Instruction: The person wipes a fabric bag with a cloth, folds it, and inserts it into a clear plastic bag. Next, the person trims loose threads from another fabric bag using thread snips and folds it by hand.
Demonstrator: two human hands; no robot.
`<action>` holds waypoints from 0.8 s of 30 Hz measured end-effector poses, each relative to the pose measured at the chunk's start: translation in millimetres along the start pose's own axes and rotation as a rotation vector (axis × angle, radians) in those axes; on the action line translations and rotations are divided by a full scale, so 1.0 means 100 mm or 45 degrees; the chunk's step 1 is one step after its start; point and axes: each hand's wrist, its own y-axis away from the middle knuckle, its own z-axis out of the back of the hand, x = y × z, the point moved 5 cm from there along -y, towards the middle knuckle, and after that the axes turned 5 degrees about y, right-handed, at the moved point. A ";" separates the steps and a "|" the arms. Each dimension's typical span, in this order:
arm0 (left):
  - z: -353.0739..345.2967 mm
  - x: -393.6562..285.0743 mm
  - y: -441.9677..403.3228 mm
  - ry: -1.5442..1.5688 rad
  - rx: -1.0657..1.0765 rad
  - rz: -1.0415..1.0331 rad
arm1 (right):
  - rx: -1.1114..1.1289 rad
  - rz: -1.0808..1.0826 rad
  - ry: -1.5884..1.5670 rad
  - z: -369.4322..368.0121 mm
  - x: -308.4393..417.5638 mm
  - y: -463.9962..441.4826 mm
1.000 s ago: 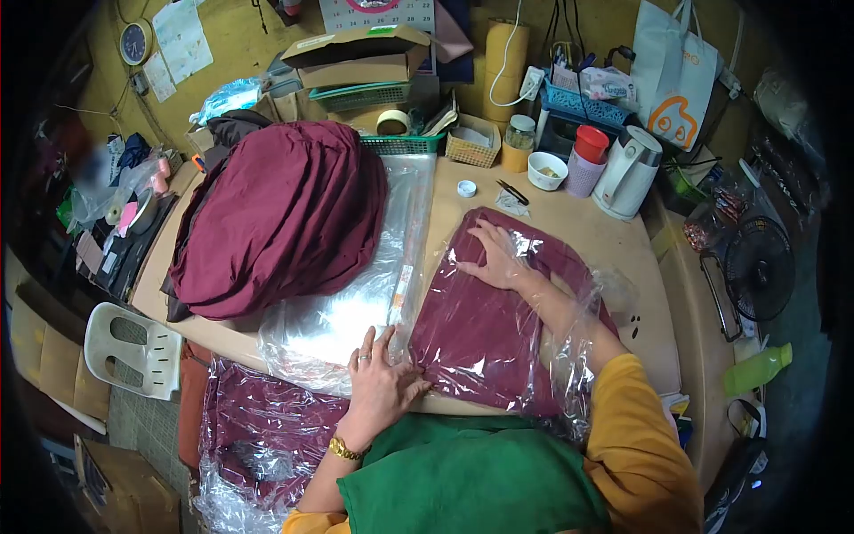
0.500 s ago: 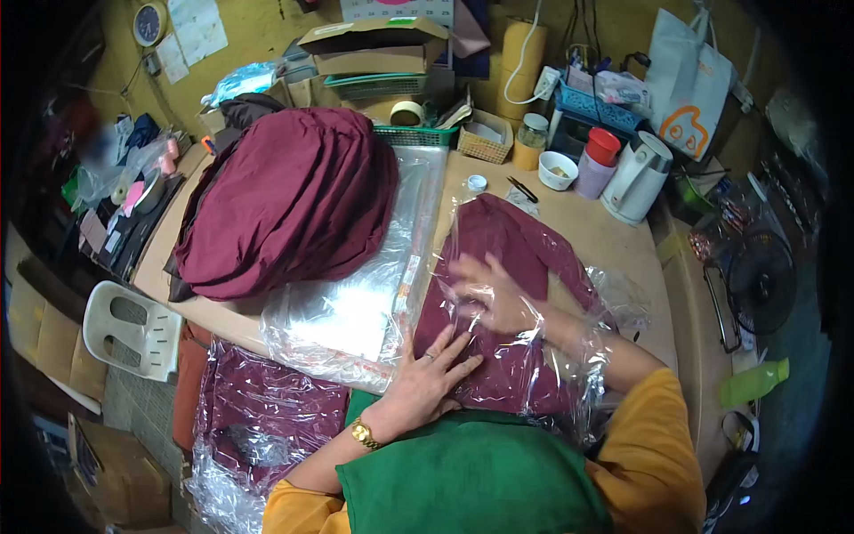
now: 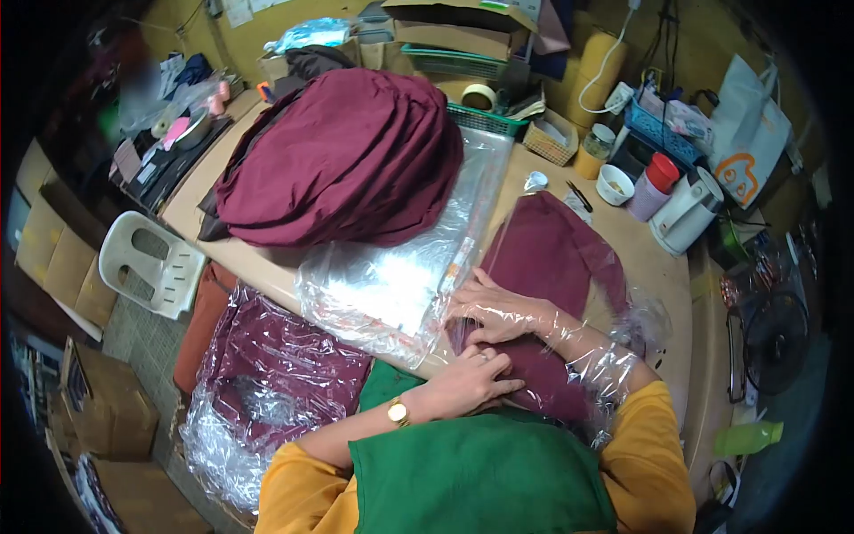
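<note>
A maroon garment (image 3: 543, 240) lies folded on the table in front of me, partly inside a clear plastic bag (image 3: 645, 325). My right hand (image 3: 498, 311) is at the garment's left edge, fingers apart and bent over it; clear plastic drapes over that wrist and forearm. Just below it, my left hand (image 3: 471, 383) rests at the near left part of the garment. Its fingers are curled at the bag's edge, and the thumb is hidden. A watch and a ring are on the left hand's side.
A large maroon fabric pile (image 3: 347, 160) stands left, beside a stack of flat clear bags (image 3: 374, 294). Bagged maroon garments (image 3: 285, 365) sit lower left near a white plastic chair (image 3: 151, 262). Along the back right are a white bowl (image 3: 614, 185), red-lidded container (image 3: 654, 182) and kettle (image 3: 687, 214).
My right hand has moved left and down to the garment's edge. My left hand's spread fingers have curled in, close to the right hand. The camera view has shifted.
</note>
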 end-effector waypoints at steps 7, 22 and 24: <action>-0.13 -0.09 -0.22 -0.207 -0.294 -0.334 | -0.809 -0.153 0.123 0.15 -0.28 0.13; 0.97 0.89 0.29 0.394 -0.755 1.050 | -0.977 -0.246 -0.062 0.04 -0.23 -0.09; 0.89 0.98 0.35 0.481 -0.451 1.285 | -0.916 -0.248 -0.211 0.03 -0.13 -0.16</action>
